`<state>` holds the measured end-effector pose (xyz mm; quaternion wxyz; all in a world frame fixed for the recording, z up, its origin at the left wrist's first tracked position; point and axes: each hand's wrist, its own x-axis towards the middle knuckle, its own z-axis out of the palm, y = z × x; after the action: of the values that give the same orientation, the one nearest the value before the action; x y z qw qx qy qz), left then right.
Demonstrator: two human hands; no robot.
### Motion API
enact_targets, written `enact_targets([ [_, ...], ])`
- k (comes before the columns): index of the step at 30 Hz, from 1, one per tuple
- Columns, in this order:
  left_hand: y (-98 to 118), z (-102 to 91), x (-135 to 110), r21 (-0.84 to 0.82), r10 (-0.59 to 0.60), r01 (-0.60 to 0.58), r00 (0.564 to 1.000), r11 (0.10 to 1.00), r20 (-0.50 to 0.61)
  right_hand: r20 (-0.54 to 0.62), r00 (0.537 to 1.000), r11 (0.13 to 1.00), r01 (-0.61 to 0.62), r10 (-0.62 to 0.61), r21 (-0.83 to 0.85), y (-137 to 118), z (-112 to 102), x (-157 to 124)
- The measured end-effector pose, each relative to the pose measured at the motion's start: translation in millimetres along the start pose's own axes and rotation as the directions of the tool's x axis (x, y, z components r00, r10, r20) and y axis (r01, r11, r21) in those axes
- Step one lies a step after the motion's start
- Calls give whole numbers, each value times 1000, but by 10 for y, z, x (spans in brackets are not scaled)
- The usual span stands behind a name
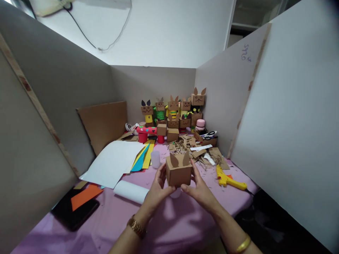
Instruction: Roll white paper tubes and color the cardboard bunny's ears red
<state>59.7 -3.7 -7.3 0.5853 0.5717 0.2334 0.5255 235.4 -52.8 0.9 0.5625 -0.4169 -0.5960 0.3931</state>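
A small brown cardboard box (178, 172) with two pointed cardboard ears on top is held up over the purple-covered table (169, 222). My left hand (158, 190) grips its left side and underside, fingers curled round it. My right hand (199, 188) presses on its right side, thumb under the bottom edge. A white round thing (175, 193) shows just below the box, mostly hidden by my hands.
Several finished cardboard animal figures (173, 113) stand at the back wall. Cardboard scraps (196, 148), scissors (209, 134), a yellow glue gun (229, 180), white and coloured paper sheets (116, 160), a paper roll (131, 191), a clear cup (155, 159) and a black tablet (74, 211) lie around. Partition boards enclose three sides.
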Motion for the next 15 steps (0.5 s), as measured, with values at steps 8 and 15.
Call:
enact_targets([
  [8, -166, -184, 9, 57, -41, 36, 994, 998, 101, 26, 997, 997, 77, -76, -6, 68, 80, 139],
  [15, -227, -210, -22, 75, -63, 53, 990, 996, 128, 12, 1000, 997, 29, -28, -72, 164, 67, 85],
])
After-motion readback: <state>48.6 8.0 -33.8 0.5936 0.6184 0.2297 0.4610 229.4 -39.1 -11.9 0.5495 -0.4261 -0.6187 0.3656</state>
